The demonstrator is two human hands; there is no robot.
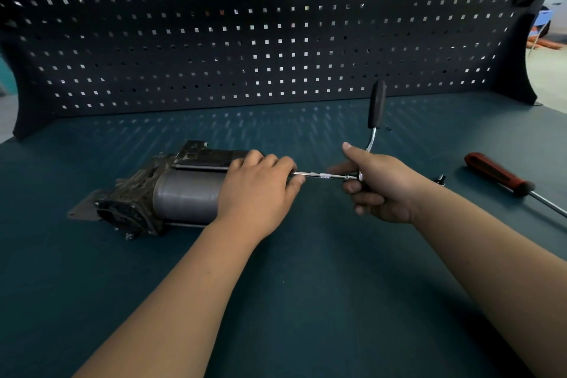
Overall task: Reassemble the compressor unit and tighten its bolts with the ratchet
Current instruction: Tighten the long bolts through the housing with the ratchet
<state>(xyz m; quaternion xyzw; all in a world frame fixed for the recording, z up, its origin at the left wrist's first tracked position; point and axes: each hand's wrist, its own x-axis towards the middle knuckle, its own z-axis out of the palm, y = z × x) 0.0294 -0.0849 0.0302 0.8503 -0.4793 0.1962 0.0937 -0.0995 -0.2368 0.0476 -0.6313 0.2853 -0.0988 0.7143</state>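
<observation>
Left hand (pixel 257 187): fingers curled over the right end of the compressor unit (pixel 184 196), thumb under the extension bar (pixel 325 175) that runs into it. Right hand (pixel 380 187): clenched round the head of the ratchet (pixel 376 104), black handle pointing away toward the pegboard (pixel 276 40). Compressor unit lies on its side, left of centre on the counter (pixel 306 285); red-handled screwdriver (pixel 497 173) lies at far right.

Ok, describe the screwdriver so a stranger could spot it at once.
Take the teal bench below the pegboard and look right of the right hand. The screwdriver lies flat there, untouched. Its red handle sets it apart from the black-handled ratchet in that hand.
</observation>
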